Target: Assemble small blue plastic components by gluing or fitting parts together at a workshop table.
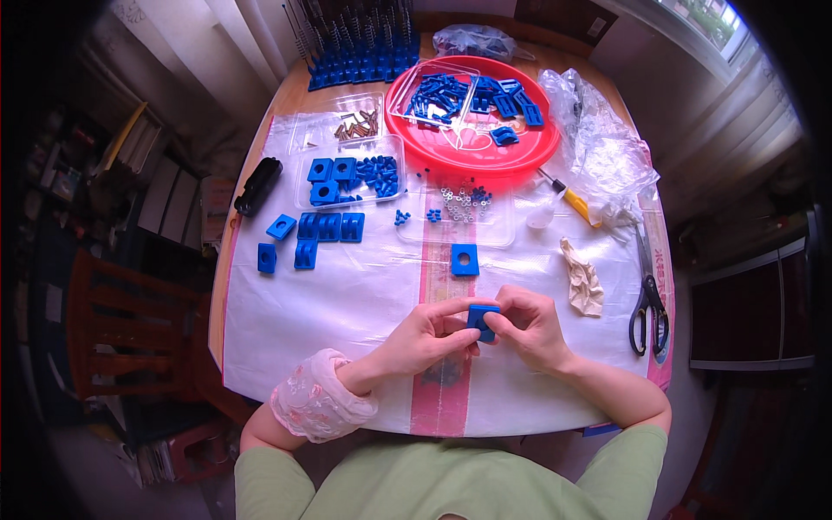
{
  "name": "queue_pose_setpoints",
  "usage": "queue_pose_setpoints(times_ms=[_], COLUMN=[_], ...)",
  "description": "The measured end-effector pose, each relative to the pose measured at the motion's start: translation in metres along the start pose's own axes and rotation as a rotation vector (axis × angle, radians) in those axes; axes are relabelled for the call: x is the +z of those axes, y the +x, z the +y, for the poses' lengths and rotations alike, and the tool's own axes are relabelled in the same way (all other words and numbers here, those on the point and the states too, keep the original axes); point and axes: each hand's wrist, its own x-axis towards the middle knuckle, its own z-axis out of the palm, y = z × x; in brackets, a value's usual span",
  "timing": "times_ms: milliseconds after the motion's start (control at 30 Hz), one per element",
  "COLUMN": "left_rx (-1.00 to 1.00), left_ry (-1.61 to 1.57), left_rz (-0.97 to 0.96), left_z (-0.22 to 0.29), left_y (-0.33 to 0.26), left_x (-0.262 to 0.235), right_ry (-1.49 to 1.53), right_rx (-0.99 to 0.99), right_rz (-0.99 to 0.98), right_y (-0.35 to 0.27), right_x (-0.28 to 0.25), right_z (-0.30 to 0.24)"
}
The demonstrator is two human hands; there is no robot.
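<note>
Between my two hands, near the table's front middle, is a small blue square plastic part (483,321). My left hand (433,334) grips its left side between thumb and fingers. From the right, my right hand (529,326) pinches the same part, thumb on its face; its centre is partly covered. A similar blue square plate (464,260) with a round hole lies flat just beyond my hands. To the left, several blue curved pieces (328,227) stand grouped, with two loose blue parts (267,257) beside them.
A clear box (303,186) holds blue parts; a second clear tray (496,232) has small white rings. Behind stands a red basin (529,159) with blue pieces. Black scissors (648,316), a crumpled beige glove (582,282), a yellow-handled tool (579,206) and plastic bags (607,147) lie right.
</note>
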Motion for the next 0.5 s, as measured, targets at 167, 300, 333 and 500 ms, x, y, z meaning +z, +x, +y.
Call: queue_pose_setpoints(times_ms=[167, 300, 333, 500], left_rx=[-0.005, -0.014, -0.012, -0.011], left_ry=[-0.008, -0.008, -0.008, -0.004], left_rz=[0.023, 0.021, 0.024, 0.021], left_z=[0.0032, -0.0018, -0.0028, -0.0012], left_y=[-0.0015, -0.0006, -0.0005, -0.001], left_x=[0.0031, 0.0007, 0.0003, 0.0017], right_ry=[-0.003, -0.021, -0.016, -0.028], right_rx=[-0.008, -0.013, -0.017, -0.019], right_rz=[-0.005, -0.006, -0.007, -0.008], right_y=[0.001, -0.0002, -0.0003, -0.0008], right_x=[0.0012, -0.0013, -0.0012, -0.0036], right_z=[-0.0018, 0.0006, 0.0004, 0.003])
